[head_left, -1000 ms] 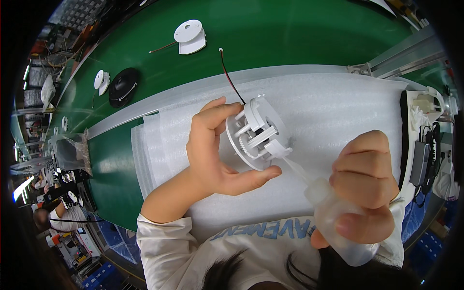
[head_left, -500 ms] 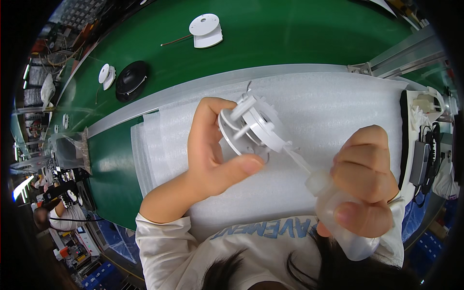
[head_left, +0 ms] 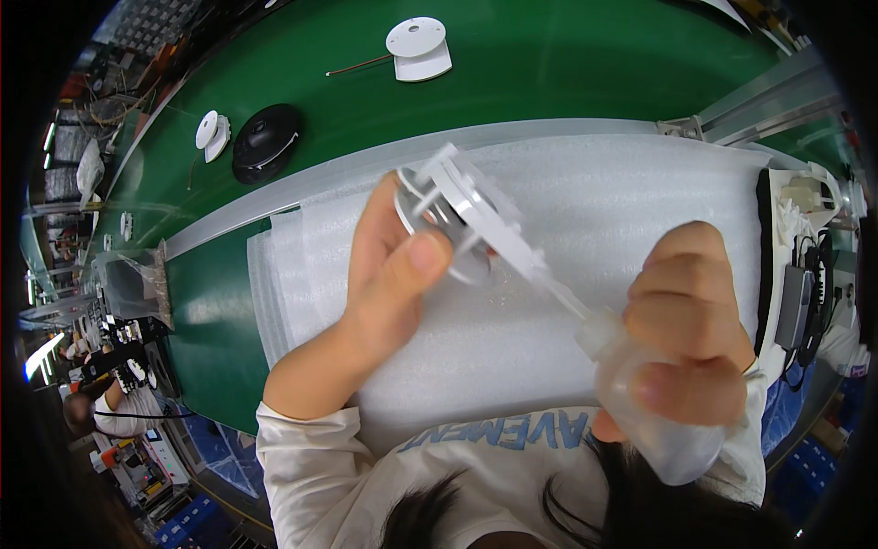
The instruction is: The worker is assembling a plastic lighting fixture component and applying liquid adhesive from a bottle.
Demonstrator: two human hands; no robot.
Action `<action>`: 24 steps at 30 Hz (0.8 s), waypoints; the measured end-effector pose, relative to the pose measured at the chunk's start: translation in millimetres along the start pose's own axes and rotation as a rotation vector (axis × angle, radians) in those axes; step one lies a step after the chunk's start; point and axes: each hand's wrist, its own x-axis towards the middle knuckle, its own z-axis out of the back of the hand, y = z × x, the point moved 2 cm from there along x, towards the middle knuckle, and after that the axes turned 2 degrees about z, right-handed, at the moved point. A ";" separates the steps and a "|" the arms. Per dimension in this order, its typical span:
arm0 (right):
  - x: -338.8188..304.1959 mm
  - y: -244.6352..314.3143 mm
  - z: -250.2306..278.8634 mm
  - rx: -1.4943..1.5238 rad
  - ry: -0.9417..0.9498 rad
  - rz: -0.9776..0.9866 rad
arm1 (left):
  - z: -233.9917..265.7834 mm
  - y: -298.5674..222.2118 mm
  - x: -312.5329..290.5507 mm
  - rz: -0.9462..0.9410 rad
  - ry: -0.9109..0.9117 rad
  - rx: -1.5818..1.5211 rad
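Between the thumb and fingers of my left hand (head_left: 384, 274) is a white plastic assembly (head_left: 476, 215), with a round plate at one end, posts and a flat body. It is held tilted above the foam sheet. My right hand (head_left: 690, 320) is wrapped round a translucent squeeze bottle (head_left: 672, 435) with a narrow nozzle (head_left: 565, 297). The nozzle points up and left, its tip at the lower right edge of the white assembly. Whether the tip touches it or any liquid comes out, I cannot tell.
White foam sheeting (head_left: 585, 201) covers the bench in front of me. Beyond a metal rail (head_left: 366, 165), a green belt (head_left: 549, 73) carries white spool-shaped parts (head_left: 421, 50) with thin wires and a black domed part (head_left: 265, 142). A white holder (head_left: 805, 197) and black cables stand at the right.
My left hand has shifted slightly left and turned the white assembly, its thumb moving up. The bottle has risen a little. Parts on the green belt have moved right.
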 end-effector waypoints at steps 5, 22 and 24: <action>6.8 -10.9 16.7 0.155 -0.069 -0.112 | 49.5 9.3 43.7 -0.011 -0.320 0.283; 10.2 -32.6 34.8 0.454 -0.583 -0.572 | -78.4 0.8 220.1 0.094 -0.304 1.535; 7.1 -37.1 33.8 0.474 -0.580 -0.550 | -47.4 -0.5 228.7 0.049 -0.447 1.804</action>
